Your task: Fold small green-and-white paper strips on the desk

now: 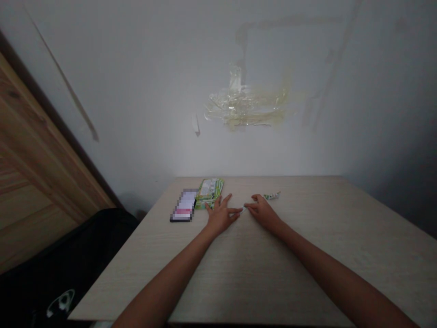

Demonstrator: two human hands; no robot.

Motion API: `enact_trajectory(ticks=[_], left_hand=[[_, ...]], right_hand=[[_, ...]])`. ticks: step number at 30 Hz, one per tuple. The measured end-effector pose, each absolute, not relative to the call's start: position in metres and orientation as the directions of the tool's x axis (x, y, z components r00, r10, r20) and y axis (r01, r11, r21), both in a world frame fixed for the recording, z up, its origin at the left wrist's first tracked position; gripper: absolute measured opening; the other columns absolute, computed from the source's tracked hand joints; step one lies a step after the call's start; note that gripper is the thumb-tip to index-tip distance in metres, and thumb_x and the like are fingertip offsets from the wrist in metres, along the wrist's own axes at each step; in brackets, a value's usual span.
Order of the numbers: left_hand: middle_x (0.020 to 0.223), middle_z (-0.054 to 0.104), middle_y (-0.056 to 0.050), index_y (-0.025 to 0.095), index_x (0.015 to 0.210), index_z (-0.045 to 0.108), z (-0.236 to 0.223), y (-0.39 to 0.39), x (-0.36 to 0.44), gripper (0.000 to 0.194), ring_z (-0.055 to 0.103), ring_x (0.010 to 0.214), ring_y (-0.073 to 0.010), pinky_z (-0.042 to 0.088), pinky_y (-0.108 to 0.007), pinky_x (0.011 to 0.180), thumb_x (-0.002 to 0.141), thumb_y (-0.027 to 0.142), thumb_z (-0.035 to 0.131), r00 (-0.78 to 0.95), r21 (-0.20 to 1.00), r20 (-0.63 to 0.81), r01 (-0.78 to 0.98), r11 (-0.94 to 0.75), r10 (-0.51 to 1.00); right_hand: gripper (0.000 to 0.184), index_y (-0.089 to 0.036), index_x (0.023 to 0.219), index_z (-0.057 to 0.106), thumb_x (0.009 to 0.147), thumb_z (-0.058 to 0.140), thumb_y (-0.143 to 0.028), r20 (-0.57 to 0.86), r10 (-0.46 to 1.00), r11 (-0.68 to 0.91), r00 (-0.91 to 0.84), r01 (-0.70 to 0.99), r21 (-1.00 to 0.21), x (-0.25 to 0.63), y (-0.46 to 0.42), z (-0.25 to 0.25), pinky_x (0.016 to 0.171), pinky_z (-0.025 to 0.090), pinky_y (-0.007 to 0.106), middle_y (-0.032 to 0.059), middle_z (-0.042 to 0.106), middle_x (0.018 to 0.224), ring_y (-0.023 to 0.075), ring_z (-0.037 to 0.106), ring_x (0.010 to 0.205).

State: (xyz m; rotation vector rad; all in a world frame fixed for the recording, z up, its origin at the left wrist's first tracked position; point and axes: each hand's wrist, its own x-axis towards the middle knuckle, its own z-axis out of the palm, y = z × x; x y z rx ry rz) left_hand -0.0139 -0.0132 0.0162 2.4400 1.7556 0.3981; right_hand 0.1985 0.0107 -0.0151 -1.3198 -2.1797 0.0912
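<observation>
A small whitish piece (243,208), perhaps folded paper or wrapper, lies between my two hands at the middle of the table. My left hand (220,217) pinches its left end between thumb and forefinger, the other fingers spread out near the green packets (209,187). From the other side, my right hand (263,212) grips the right end with its fingertips, palm low over the tabletop. Just beyond the right hand rests a twisted white-and-green strip (272,196). What the small piece is exactly cannot be made out.
A phone (183,207) with a lit, blurred screen lies left of the packets. The pale wooden table (307,264) meets a wall carrying peeling clear tape (246,105). At the left are a black bag (85,246) and wooden panelling (37,182).
</observation>
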Motion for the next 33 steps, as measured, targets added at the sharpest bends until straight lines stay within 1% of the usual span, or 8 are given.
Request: enact_trajectory(ticks=[6, 12, 17, 21, 29, 33], left_hand=[[0.158, 0.024, 0.008, 0.057, 0.113, 0.062, 0.015, -0.0104, -0.0146, 0.028, 0.015, 0.144, -0.0411, 0.004, -0.082, 0.1, 0.086, 0.053, 0.057, 0.306, 0.263, 0.154, 0.904, -0.337, 0.94], [0.158, 0.023, 0.008, 0.056, 0.114, 0.061, 0.015, -0.0093, -0.0152, 0.028, 0.015, 0.144, -0.041, 0.004, -0.082, 0.099, 0.087, 0.054, 0.055, 0.315, 0.271, 0.149, 0.899, -0.345, 0.938], [0.157, 0.026, 0.009, 0.056, 0.114, 0.062, 0.0139, -0.0083, -0.0149, 0.028, 0.015, 0.144, -0.0398, 0.002, -0.081, 0.101, 0.086, 0.054, 0.057, 0.31, 0.265, 0.148, 0.903, -0.34, 0.939], [0.157, 0.027, 0.008, 0.056, 0.113, 0.062, 0.0123, -0.0073, -0.0152, 0.028, 0.014, 0.145, -0.0397, 0.0, -0.081, 0.1, 0.086, 0.054, 0.056, 0.313, 0.27, 0.156, 0.899, -0.346, 0.937], [0.156, 0.03, 0.008, 0.055, 0.113, 0.063, 0.0134, -0.0091, -0.0158, 0.029, 0.016, 0.144, -0.0398, 0.0, -0.081, 0.1, 0.085, 0.056, 0.056, 0.309, 0.265, 0.168, 0.9, -0.345, 0.936], [0.153, 0.035, 0.008, 0.056, 0.111, 0.063, 0.0131, -0.0126, -0.0159, 0.027, 0.017, 0.143, -0.0394, -0.002, -0.082, 0.099, 0.085, 0.057, 0.055, 0.292, 0.235, 0.218, 0.91, -0.341, 0.931]], right_hand=[[0.029, -0.024, 0.115, 0.07, 0.093, 0.053, -0.021, 0.431, 0.841, 0.478, -0.327, 0.823, -0.307, 0.1957, 0.0103, -0.0127, 0.1, 0.042, 0.039, 0.0143, 0.054, 0.121, 0.024, 0.052, 0.114], [0.028, -0.024, 0.116, 0.07, 0.094, 0.051, -0.025, 0.444, 0.825, 0.493, -0.35, 0.829, -0.263, 0.1955, 0.013, -0.0136, 0.095, 0.043, 0.036, 0.0122, 0.056, 0.112, 0.0222, 0.053, 0.106], [0.029, -0.025, 0.117, 0.069, 0.095, 0.051, -0.028, 0.447, 0.824, 0.489, -0.349, 0.836, -0.249, 0.1953, 0.0153, -0.0148, 0.092, 0.042, 0.036, 0.0119, 0.055, 0.11, 0.0222, 0.052, 0.103], [0.029, -0.026, 0.119, 0.068, 0.095, 0.051, -0.027, 0.444, 0.826, 0.483, -0.348, 0.843, -0.237, 0.1944, 0.0166, -0.0151, 0.091, 0.042, 0.035, 0.011, 0.055, 0.108, 0.0216, 0.052, 0.101], [0.03, -0.025, 0.12, 0.068, 0.095, 0.052, -0.028, 0.445, 0.833, 0.459, -0.33, 0.861, -0.219, 0.1916, 0.0182, -0.0155, 0.09, 0.042, 0.035, 0.0114, 0.055, 0.107, 0.0217, 0.052, 0.1], [0.032, -0.022, 0.122, 0.066, 0.094, 0.052, -0.027, 0.44, 0.838, 0.447, -0.323, 0.869, -0.213, 0.1924, 0.0181, -0.0153, 0.093, 0.042, 0.038, 0.0131, 0.056, 0.11, 0.0223, 0.053, 0.1]])
